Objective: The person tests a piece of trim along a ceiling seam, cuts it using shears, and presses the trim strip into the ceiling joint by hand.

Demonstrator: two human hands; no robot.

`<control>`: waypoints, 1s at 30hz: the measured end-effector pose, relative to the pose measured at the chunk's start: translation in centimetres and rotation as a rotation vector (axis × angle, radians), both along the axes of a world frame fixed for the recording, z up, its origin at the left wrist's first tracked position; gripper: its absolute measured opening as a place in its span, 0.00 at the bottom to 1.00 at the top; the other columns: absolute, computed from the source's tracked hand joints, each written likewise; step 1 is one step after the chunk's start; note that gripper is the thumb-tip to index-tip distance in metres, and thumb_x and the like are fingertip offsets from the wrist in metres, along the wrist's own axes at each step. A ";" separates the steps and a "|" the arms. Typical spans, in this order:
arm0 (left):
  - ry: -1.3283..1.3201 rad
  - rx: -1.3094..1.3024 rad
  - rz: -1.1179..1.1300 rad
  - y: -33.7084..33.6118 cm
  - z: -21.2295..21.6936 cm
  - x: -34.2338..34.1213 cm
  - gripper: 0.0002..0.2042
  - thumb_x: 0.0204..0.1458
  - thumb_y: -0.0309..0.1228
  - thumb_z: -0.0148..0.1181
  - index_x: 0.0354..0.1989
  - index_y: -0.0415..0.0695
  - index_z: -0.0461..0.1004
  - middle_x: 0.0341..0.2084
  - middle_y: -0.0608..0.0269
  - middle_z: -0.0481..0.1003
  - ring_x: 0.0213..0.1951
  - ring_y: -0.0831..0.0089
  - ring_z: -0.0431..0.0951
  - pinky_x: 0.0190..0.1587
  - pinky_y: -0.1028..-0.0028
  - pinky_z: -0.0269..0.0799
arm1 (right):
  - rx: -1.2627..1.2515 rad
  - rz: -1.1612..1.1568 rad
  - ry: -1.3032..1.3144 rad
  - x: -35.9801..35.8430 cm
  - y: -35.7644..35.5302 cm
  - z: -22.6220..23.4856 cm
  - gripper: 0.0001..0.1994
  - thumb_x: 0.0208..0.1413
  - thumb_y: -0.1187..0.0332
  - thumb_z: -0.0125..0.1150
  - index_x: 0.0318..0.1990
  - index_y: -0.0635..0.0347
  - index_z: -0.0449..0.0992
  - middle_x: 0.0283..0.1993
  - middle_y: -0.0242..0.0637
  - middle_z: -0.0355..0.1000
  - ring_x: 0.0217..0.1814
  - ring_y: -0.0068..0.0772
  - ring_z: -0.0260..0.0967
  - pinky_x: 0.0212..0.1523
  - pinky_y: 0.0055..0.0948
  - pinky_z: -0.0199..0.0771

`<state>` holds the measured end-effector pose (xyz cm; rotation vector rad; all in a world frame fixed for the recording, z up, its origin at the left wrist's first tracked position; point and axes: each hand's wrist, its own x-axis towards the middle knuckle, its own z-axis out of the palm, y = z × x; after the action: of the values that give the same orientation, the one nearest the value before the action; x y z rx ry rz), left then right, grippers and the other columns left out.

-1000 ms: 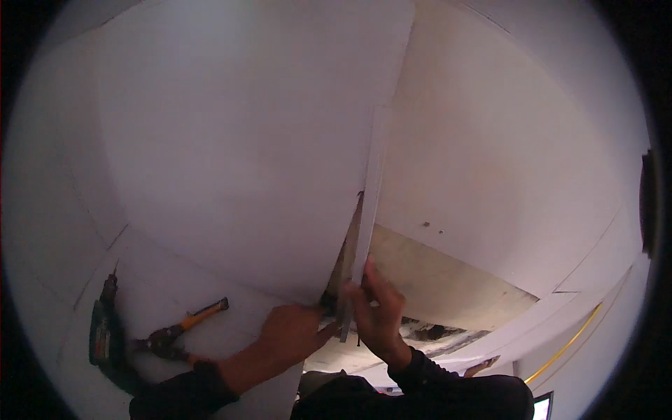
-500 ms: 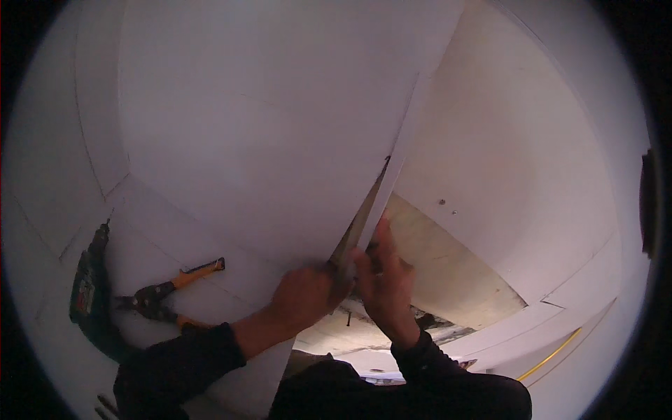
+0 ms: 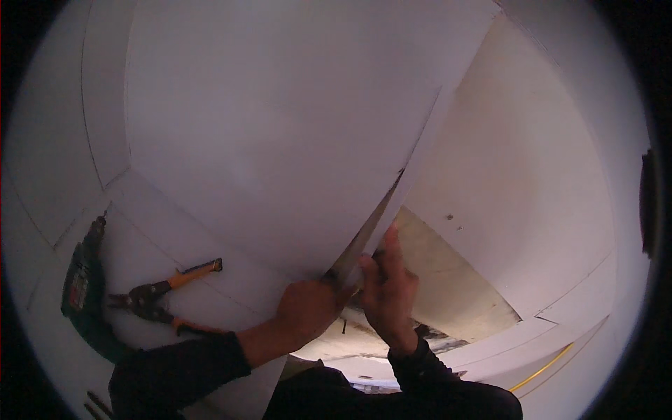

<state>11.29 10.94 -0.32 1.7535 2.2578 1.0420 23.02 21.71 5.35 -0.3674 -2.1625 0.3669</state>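
My left hand (image 3: 311, 315) is closed in a fist at the near edge of a large white panel (image 3: 280, 119). What lies inside that fist is hidden. A long, narrow greyish wedge (image 3: 364, 234) tapers away from it; I cannot tell whether this is a blade or an open slit. Along its right side runs a thin white strip (image 3: 394, 210), joined to the panel farther up, where a fine dark line continues. My right hand (image 3: 392, 290) holds this strip near its lower end, thumb on the left and forefinger stretched along the right.
On the left lie a green power drill (image 3: 84, 287) and yellow-handled snips (image 3: 143, 302). Under the strip, at right, is a tan board (image 3: 455, 273). Small screw-like bits (image 3: 449, 217) rest on the pale surface beyond it. A yellow strip (image 3: 542, 367) lies at lower right.
The view has shifted slightly, so the panel and strip appear a little farther right and the drill farther left. Both hands keep nearly the same hold.
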 end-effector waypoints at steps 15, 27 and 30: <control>-0.008 0.072 -0.001 0.2 2.2 1.2 0.26 0.69 0.49 0.54 0.23 0.42 0.80 0.20 0.46 0.80 0.22 0.46 0.83 0.29 0.50 0.82 | 0.195 -0.137 0.137 -1.6 0.5 6.0 0.27 0.67 0.78 0.59 0.73 0.60 0.70 0.32 0.40 0.73 0.29 0.28 0.67 0.34 0.29 0.71; 0.051 0.059 0.020 1.2 1.6 0.4 0.24 0.66 0.47 0.56 0.23 0.42 0.81 0.21 0.47 0.81 0.26 0.48 0.85 0.33 0.49 0.83 | 0.187 -0.110 0.136 -2.2 -0.1 5.8 0.31 0.70 0.72 0.61 0.78 0.62 0.62 0.34 0.43 0.77 0.29 0.29 0.72 0.35 0.28 0.75; 0.103 0.068 0.022 1.2 1.7 0.2 0.23 0.66 0.46 0.56 0.25 0.42 0.82 0.21 0.48 0.81 0.25 0.49 0.84 0.31 0.49 0.82 | 0.160 -0.091 0.116 -2.0 0.0 6.3 0.32 0.69 0.72 0.63 0.79 0.58 0.62 0.35 0.44 0.79 0.30 0.30 0.75 0.35 0.29 0.76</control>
<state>11.50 12.13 1.37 1.8546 2.3329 1.0680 21.00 21.75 11.62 -0.3445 -2.0381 0.1581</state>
